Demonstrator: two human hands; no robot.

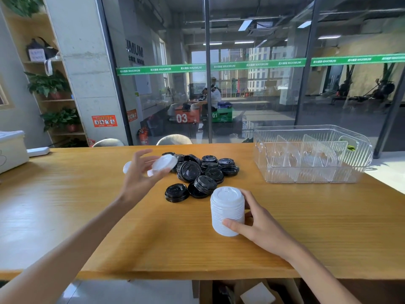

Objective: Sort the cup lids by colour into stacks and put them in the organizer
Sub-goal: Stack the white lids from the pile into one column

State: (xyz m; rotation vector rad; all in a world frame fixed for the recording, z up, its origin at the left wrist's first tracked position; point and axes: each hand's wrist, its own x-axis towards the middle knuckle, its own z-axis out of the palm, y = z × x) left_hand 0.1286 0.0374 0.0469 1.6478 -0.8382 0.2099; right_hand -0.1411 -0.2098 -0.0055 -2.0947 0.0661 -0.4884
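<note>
Left hand (pixel 140 172) partly hides a blurred white lid (pixel 164 164).

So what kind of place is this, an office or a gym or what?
Probably a staff or break room in a fitness centre. The wooden table faces a glass wall with a green Maximum stripe; exercise bikes stand beyond it, and a shelf holds potted plants.

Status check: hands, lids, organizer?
Left hand holds one white lid. Right hand grips white lid stack on the table. Black lids unsorted in a pile. Organizer empty, path clear.
</note>
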